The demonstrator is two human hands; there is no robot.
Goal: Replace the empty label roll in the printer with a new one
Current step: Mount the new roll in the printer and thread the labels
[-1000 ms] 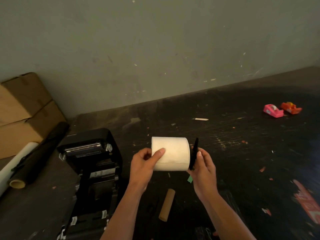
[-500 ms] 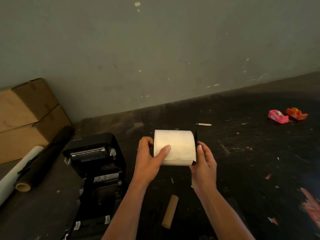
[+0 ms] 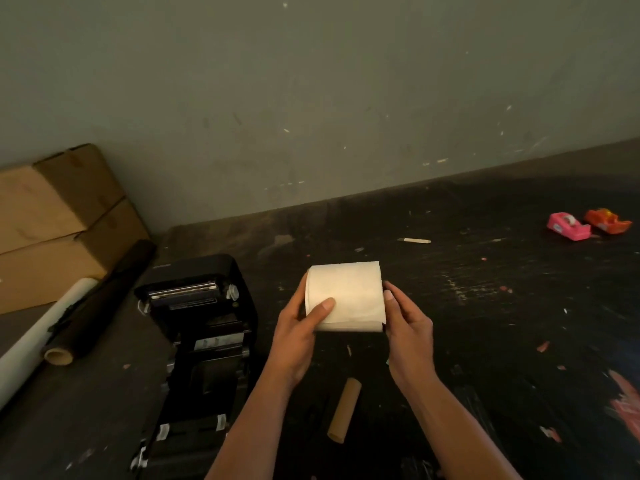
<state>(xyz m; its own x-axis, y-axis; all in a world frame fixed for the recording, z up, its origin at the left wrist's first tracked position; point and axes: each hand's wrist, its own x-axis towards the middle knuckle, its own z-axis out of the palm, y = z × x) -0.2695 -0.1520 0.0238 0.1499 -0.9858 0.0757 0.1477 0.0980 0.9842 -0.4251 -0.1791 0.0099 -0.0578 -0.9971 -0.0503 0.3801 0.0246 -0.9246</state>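
The person is gripping the new label roll [image 3: 344,296] between both hands above the table: the left hand [image 3: 300,336] is wrapping its left end, thumb across the front, while the right hand [image 3: 408,332] is pressing its right end. The roll's long axis is running left to right. The open printer [image 3: 204,327] is sitting just left of the left hand, the nearer one, so the carry likely goes leftward. The empty core [image 3: 344,410] is lying below the hands.
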